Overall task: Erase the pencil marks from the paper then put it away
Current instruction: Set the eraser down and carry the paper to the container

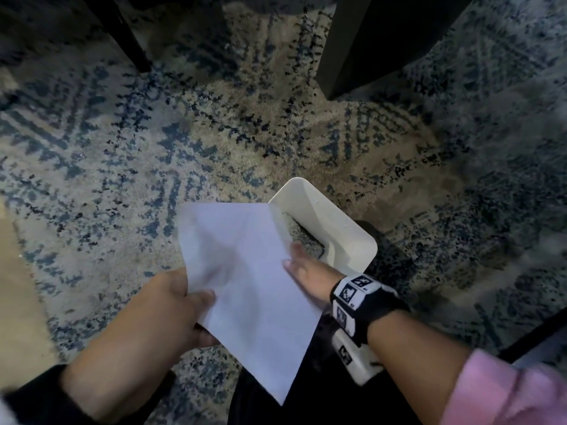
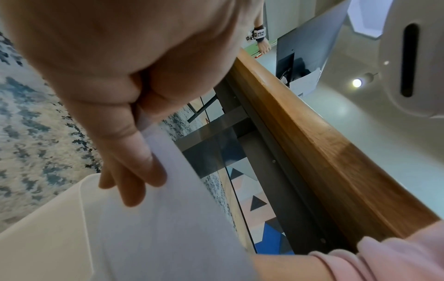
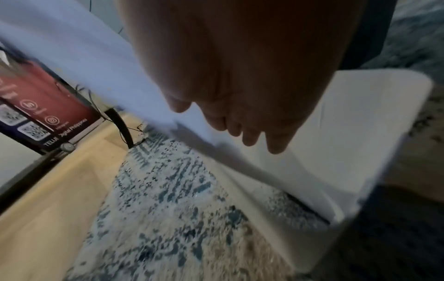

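One sheet of paper (image 1: 245, 286) hangs between the two hands. The left hand (image 1: 171, 305) pinches its edge with thumb and fingers. The right hand (image 1: 306, 271) lies flat against the other side, fingers straight. Just past the right hand stands one white bin (image 1: 337, 216). A blue and tan rug (image 1: 153, 148) covers the floor, with two dark legs (image 1: 362, 41) beyond.
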A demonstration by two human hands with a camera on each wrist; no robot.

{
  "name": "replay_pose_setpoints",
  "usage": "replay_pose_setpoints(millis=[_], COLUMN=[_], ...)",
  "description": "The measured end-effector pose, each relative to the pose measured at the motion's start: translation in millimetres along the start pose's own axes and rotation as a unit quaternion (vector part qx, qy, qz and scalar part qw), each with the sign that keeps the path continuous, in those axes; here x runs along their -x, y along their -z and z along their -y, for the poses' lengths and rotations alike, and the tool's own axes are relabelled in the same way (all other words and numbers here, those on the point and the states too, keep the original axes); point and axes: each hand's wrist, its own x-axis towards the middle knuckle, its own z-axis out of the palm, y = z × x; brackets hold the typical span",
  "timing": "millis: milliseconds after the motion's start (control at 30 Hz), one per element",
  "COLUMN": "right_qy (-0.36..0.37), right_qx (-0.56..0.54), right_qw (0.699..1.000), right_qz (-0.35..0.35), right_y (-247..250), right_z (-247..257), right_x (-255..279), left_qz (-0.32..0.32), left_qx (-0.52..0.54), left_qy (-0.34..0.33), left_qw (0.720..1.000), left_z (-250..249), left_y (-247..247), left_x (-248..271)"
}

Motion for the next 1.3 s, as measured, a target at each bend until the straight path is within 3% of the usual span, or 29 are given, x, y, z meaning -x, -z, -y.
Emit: replay_pose_setpoints(millis=[67, 133, 233, 300, 367, 467, 567, 633, 700, 767, 833, 967, 1033, 1100, 1167, 1233, 1300], right_qy=[0.016, 0.108, 0.246, 0.284, 0.257, 0.132, 0.015, 0.027, 0.117, 0.201, 0.205, -0.009, -0.041, 0.01, 0.113, 0.222, 0.268], right_qx=[0.022, 0.023, 0.055, 0.057, 0.046, -0.002, -0.003, 0.003, 0.025, 0.055, 0.02, -0.033, -0.003, -0.002, 0.022, 0.041, 0.016], right_qw=[0.999, 0.991, 0.965, 0.956, 0.964, 0.991, 0.999, 0.997, 0.99, 0.977, 0.978, 0.999, 0.999, 0.999, 0.992, 0.974, 0.963], right_qz=[-0.043, -0.07, -0.068, -0.053, -0.037, -0.011, -0.041, -0.077, -0.079, -0.037, 0.004, 0.015, -0.005, -0.037, -0.052, -0.029, 0.014], right_y=[7, 4, -15, -23, -20, -12, 1, 5, 0, -12, -21, 1, 15, 20, 10, -12, -33], right_z=[6, 26, 56, 62, 51, 14, -6, 0, 16, 31, 26, -13, -20, -9, 12, 32, 39], right_x=[-1, 7, 25, 25, 12, -14, -25, -20, -6, 7, 7, -4, 0, 13, 35, 59, 78], left_qz=[0.011, 0.031, 0.067, 0.083, 0.086, 0.08, 0.093, 0.08, 0.08, 0.08, 0.079, 0.075, 0.078, 0.078, 0.064, 0.054, 0.056], left_qx=[0.008, 0.015, 0.029, 0.047, 0.073, 0.114, 0.124, 0.124, 0.115, 0.109, 0.109, 0.115, 0.118, 0.12, 0.124, 0.133, 0.154], left_qy=[0.002, 0.004, -0.005, -0.015, -0.021, -0.019, -0.023, -0.027, -0.029, -0.031, -0.031, -0.035, -0.037, -0.037, -0.04, -0.042, -0.044], left_qw=[1.0, 0.999, 0.997, 0.995, 0.993, 0.99, 0.988, 0.989, 0.99, 0.99, 0.99, 0.99, 0.989, 0.989, 0.989, 0.989, 0.985], left_z=[-1, 1, 1, 2, 3, 2, -1, -1, -4, -6, -7, -7, -8, -8, -9, -9, -10], left_y=[2, 4, 4, 4, 6, 10, 11, 10, 4, 0, 0, 9, 9, 5, -3, -11, -15], left_x=[0, -3, -3, -3, -3, 0, 2, 1, 0, -1, -2, 0, -1, -3, -7, -10, -11])
